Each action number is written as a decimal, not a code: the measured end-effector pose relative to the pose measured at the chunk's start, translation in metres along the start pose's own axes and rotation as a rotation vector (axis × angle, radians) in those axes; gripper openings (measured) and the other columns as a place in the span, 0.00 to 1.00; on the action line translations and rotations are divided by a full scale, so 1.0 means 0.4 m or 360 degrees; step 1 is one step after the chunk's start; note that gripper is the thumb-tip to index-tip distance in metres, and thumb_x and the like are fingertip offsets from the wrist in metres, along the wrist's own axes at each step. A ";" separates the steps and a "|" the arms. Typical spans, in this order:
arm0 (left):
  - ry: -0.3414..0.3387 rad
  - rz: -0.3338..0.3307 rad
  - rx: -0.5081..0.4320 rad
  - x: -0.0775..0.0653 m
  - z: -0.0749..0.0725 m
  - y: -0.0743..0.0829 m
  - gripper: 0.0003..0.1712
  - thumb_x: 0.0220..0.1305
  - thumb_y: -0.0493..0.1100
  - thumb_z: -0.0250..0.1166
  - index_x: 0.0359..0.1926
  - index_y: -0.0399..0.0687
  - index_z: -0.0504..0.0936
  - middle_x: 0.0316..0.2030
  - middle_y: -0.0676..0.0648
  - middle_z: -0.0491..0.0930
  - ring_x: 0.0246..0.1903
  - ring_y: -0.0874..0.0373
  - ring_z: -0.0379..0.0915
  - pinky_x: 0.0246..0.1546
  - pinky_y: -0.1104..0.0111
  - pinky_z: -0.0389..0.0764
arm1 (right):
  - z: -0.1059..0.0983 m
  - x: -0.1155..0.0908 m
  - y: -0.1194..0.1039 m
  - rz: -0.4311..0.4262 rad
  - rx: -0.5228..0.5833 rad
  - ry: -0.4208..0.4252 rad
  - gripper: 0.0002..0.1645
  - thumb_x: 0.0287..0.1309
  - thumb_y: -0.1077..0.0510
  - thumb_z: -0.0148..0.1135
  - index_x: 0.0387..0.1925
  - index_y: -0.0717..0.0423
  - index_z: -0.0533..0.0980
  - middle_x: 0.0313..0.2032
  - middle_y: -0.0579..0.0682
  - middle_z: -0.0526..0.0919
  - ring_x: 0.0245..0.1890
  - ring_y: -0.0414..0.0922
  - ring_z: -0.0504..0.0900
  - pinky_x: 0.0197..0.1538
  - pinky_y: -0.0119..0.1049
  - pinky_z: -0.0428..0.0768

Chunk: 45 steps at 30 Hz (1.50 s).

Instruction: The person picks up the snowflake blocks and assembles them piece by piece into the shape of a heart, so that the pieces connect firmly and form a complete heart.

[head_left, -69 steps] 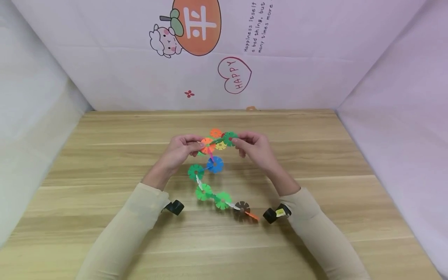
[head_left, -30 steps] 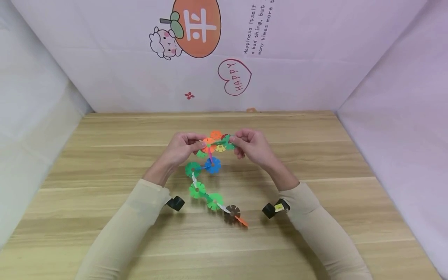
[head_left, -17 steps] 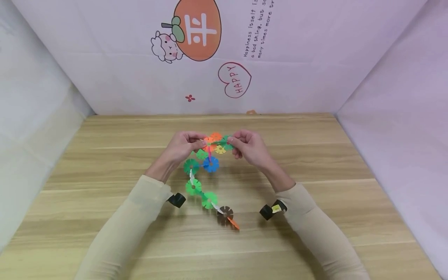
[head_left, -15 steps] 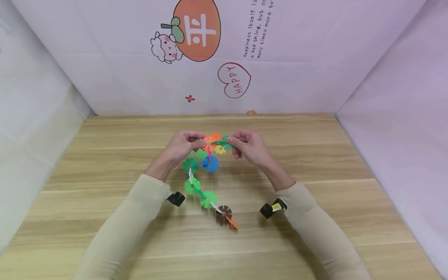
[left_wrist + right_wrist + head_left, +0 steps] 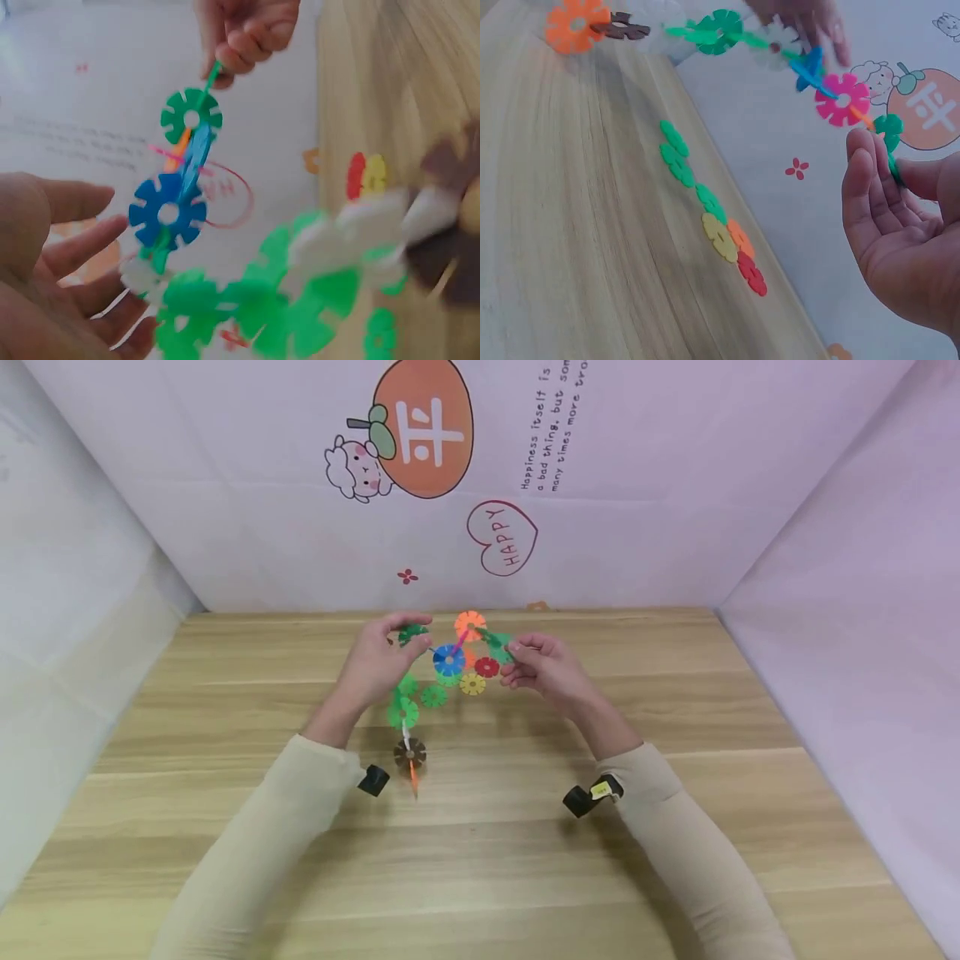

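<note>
A chain of slotted plastic snowflake discs hangs in the air between both hands. My right hand (image 5: 551,667) pinches the green disc (image 5: 501,647) at one end between thumb and fingers. Linked after it come an orange disc (image 5: 470,625), a pink disc (image 5: 829,106) and a blue disc (image 5: 449,660). My left hand (image 5: 375,664) is beside the middle of the chain, its fingers spread around a dark green disc (image 5: 412,634) without closing on it. Beneath that hand the chain trails down to a brown disc (image 5: 410,752) and an orange end disc (image 5: 414,779).
Several loose discs lie flat on the wooden table (image 5: 525,877) behind the chain: red (image 5: 487,667), yellow (image 5: 472,684), green (image 5: 433,697) and orange among them. A white printed cloth (image 5: 637,510) rises along the table's far edge.
My left hand has let go of the orange disc and opened by the dark green one. The chain has risen, its free end swinging left and away from me. My right hand keeps its pinch.
</note>
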<state>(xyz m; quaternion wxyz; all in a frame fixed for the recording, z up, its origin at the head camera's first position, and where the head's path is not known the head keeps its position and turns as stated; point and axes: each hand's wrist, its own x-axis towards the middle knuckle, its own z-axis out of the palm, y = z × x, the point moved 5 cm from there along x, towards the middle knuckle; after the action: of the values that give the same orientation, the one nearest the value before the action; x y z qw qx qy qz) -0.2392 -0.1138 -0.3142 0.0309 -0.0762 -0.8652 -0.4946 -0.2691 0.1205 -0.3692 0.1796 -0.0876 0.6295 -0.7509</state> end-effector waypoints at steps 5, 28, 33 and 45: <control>0.0462 0.0665 0.0324 -0.088 0.003 0.120 0.17 0.63 0.38 0.69 0.53 0.44 0.85 0.66 0.43 0.71 0.70 0.46 0.54 0.69 0.46 0.48 | 0.022 -0.009 -0.006 -0.0044 0.0096 -0.0033 0.06 0.76 0.63 0.50 0.44 0.64 0.71 0.30 0.57 0.84 0.30 0.46 0.86 0.41 0.38 0.85; 0.0290 0.0036 -0.0504 -0.013 0.160 -0.003 0.14 0.69 0.44 0.67 0.47 0.36 0.85 0.36 0.41 0.84 0.34 0.51 0.78 0.31 0.70 0.79 | 0.103 -0.001 0.009 -0.0227 0.0253 0.0016 0.02 0.75 0.68 0.49 0.45 0.64 0.65 0.31 0.53 0.87 0.31 0.44 0.87 0.41 0.34 0.85; 0.0414 -0.0066 -0.0553 -0.006 0.157 -0.011 0.11 0.68 0.41 0.68 0.43 0.37 0.87 0.35 0.43 0.84 0.33 0.55 0.76 0.29 0.71 0.77 | 0.119 0.002 0.015 -0.0221 0.0223 0.0033 0.02 0.74 0.67 0.51 0.43 0.62 0.66 0.32 0.53 0.87 0.33 0.45 0.87 0.40 0.34 0.85; 0.0454 -0.0216 -0.0635 0.002 0.117 -0.056 0.12 0.63 0.37 0.72 0.45 0.35 0.87 0.35 0.45 0.83 0.35 0.57 0.77 0.34 0.72 0.79 | 0.027 0.049 0.041 -0.0153 -0.0625 0.0050 0.14 0.71 0.58 0.60 0.49 0.65 0.76 0.42 0.68 0.84 0.38 0.64 0.82 0.46 0.57 0.83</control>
<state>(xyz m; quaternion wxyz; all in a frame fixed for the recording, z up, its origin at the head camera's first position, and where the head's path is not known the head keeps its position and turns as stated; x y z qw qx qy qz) -0.2427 -0.0847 -0.3571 0.1038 0.0480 -0.7406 -0.6621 -0.2805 0.1011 -0.3850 0.1131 -0.1391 0.7617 -0.6226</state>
